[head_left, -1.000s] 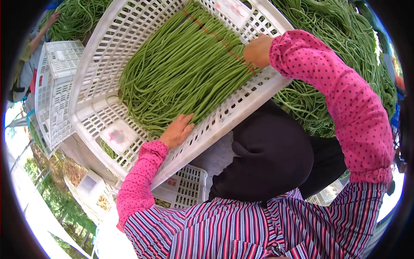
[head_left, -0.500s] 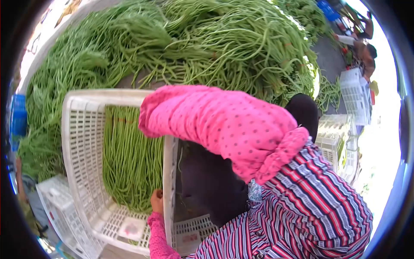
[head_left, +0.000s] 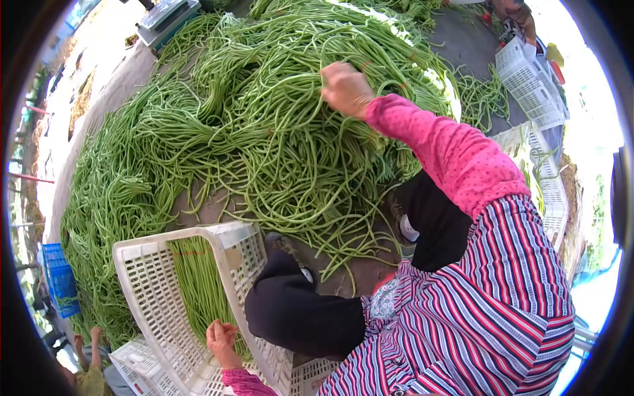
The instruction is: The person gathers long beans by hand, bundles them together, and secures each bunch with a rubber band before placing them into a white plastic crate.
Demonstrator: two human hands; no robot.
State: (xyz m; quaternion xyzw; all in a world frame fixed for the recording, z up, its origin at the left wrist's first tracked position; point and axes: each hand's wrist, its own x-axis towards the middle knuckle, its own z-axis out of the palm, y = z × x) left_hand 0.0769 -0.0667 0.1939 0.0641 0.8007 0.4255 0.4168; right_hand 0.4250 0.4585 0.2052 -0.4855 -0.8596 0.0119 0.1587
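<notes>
My right hand (head_left: 347,89) is over a large heap of green long beans (head_left: 284,145), its fingers curled down among the stalks. Whether any are inside its grip is hidden. Lower left, my left hand (head_left: 222,341) has its fingers apart and loosely bent beside the bundled long beans (head_left: 201,280) in a white plastic crate (head_left: 142,280). Those beans lie lengthwise, side by side, with a reddish band near the far end. The crate tilts, close to my bent knee.
More white crates (head_left: 531,82) stand at the right, near another person's arm (head_left: 522,16). A scale (head_left: 168,23) is at the top left and a blue crate (head_left: 59,280) at the left edge. Another person's feet (head_left: 96,346) show at the lower left.
My right arm has swung from over the crate out to the bean heap, and that hand now shows. My left hand has stayed by the crate, its fingers now spread. The view has shifted.
</notes>
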